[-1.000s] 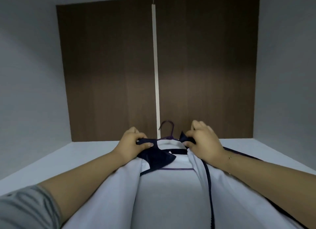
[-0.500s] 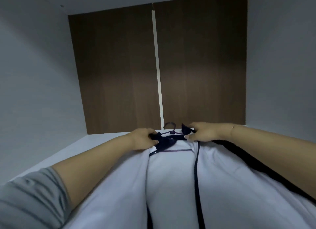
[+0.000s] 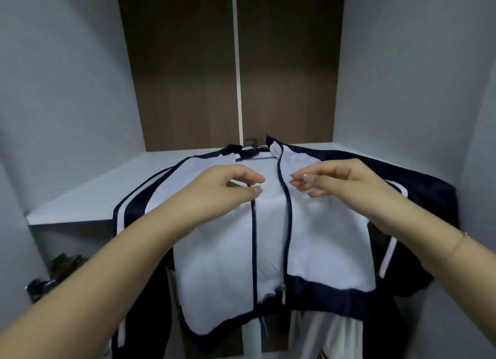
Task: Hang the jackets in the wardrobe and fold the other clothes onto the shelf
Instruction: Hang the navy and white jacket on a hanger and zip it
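A white jacket (image 3: 222, 251) with navy trim and navy sleeves lies front-up and unzipped on the white shelf (image 3: 88, 197), its lower half hanging over the front edge. A dark hanger hook (image 3: 251, 141) pokes out at its collar. My left hand (image 3: 228, 189) hovers over the chest with loosely curled fingers, the fingertips at the left zip edge. My right hand (image 3: 341, 181) hovers over the right front panel, also loosely curled. Neither hand grips anything.
Grey side walls and a brown back panel (image 3: 188, 77) with a white vertical strip (image 3: 237, 63) enclose the shelf. Below the shelf, dark objects (image 3: 61, 267) sit at the left and a white garment with red stripes (image 3: 324, 340) hangs at the right.
Both hands let go of the navy collar and drew back toward me over the jacket's chest. The view pulled back and tilted down, showing the whole jacket and the shelf edge.
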Tool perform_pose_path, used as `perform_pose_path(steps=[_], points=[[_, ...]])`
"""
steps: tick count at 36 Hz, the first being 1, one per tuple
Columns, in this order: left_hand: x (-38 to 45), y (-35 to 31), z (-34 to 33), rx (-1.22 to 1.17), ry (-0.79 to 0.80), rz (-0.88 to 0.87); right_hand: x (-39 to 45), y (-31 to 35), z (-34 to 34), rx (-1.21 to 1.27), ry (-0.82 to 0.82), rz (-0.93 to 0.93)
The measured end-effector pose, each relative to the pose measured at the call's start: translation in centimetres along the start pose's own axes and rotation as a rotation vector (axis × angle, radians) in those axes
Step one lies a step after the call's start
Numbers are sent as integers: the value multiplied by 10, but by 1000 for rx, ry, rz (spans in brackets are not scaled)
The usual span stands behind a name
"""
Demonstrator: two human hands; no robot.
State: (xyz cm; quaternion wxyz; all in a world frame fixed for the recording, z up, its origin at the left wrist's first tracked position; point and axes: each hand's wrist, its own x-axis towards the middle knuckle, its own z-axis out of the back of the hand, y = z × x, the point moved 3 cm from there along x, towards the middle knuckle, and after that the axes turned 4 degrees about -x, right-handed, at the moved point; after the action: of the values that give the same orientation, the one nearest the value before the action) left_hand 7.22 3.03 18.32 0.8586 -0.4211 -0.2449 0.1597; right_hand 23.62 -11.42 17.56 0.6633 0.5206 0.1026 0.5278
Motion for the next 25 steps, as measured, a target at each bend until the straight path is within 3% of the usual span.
perform_pose_path(steps=[6, 11, 14, 19, 25], points=[[-89, 34, -41, -230, 43, 75, -101, -20, -41, 125, -56, -140], [-133, 90, -93, -558, 34, 319, -160, -62, -71, 271, -143, -277], [-148, 124, -122, -714, -35, 445, -180, -87, -88, 350, -164, -347], [-159, 166, -166, -1177, -242, 700, -184, -128, -117, 573, -212, -512], [-133, 178, -185, -1387, -386, 709, -150, -157, -140, 763, -254, -610]])
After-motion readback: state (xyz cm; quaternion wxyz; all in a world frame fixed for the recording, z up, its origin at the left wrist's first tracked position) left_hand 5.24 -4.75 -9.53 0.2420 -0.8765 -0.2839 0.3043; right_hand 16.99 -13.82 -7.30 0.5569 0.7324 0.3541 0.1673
